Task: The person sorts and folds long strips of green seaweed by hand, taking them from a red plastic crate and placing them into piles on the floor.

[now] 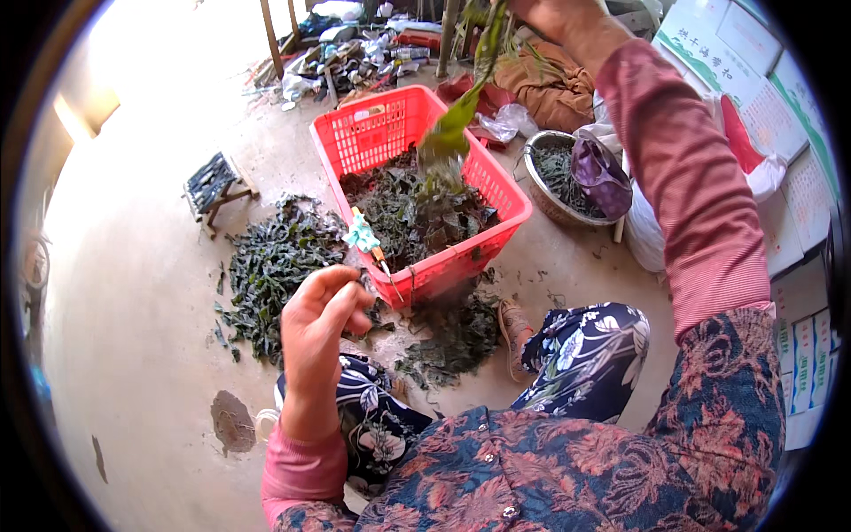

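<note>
On my feed, crate central, leafy strips in it. Left of it I log one floor heap; before it, a second heap. Stool behind first heap. Basin right of crate; cartons farther right; clutter behind.

Chinese characters stand on the white cartons at right, some with finer print

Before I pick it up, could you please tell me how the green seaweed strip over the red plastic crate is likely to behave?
The seaweed strip is probably floppy, as it hangs bent below the raised right hand. It is likely light for its length, since it looks thin. Its slight sheen suggests slipperiness, though blur makes that uncertain.
</note>
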### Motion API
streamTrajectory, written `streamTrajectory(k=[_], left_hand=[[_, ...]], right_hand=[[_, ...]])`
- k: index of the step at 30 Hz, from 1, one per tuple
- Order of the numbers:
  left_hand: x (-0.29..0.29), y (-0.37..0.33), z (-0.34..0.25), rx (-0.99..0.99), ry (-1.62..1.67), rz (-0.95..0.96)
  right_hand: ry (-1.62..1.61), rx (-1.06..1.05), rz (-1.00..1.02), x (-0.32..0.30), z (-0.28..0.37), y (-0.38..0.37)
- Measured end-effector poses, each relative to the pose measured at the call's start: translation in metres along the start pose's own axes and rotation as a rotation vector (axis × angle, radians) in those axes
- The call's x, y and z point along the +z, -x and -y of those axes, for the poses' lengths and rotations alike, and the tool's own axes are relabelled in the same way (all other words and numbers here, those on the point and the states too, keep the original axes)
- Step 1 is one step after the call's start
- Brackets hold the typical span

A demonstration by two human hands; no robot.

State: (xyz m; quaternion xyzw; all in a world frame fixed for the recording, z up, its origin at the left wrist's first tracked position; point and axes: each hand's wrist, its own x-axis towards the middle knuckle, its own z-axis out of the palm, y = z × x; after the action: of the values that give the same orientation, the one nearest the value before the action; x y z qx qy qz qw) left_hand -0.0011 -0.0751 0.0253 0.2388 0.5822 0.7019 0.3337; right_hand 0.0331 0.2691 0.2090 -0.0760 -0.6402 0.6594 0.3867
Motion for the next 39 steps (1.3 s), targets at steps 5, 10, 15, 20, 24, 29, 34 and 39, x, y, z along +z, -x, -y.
streamTrajectory(k=[5, 10, 15, 20, 24, 29, 34, 39], left_hand=[[0.029, -0.034, -0.009, 0.175, -0.241, -0.019], [0.081, -0.080, -0.012, 0.428, -0.364, 0.055], [0.112, -0.109, 0.023, 0.602, -0.440, 0.197], [0.102, -0.142, 0.057, 0.131, -0.529, 0.466], [0.108, -0.133, 0.055, 0.504, -0.614, 0.161], [0.134, -0.144, 0.041, 0.684, -0.601, 0.195], [0.140, -0.156, 0.064, 0.439, -0.494, 0.307], [0.122, -0.149, 0.079, 0.251, -0.903, 0.431]], right_hand=[[-0.286, -0.011, 0.047, 0.006, 0.039, 0.033], [-0.413, 0.047, 0.033, 0.009, 0.064, 0.057], [-0.438, 0.051, 0.119, 0.021, 0.073, 0.075], [-0.437, -0.033, 0.097, 0.008, 0.083, 0.065], [-0.453, -0.035, 0.077, -0.012, 0.088, 0.049], [-0.524, -0.011, 0.108, -0.001, 0.080, 0.048], [-0.527, -0.029, 0.019, 0.006, 0.084, 0.046], [-0.379, -0.153, -0.061, -0.008, 0.090, 0.031]])
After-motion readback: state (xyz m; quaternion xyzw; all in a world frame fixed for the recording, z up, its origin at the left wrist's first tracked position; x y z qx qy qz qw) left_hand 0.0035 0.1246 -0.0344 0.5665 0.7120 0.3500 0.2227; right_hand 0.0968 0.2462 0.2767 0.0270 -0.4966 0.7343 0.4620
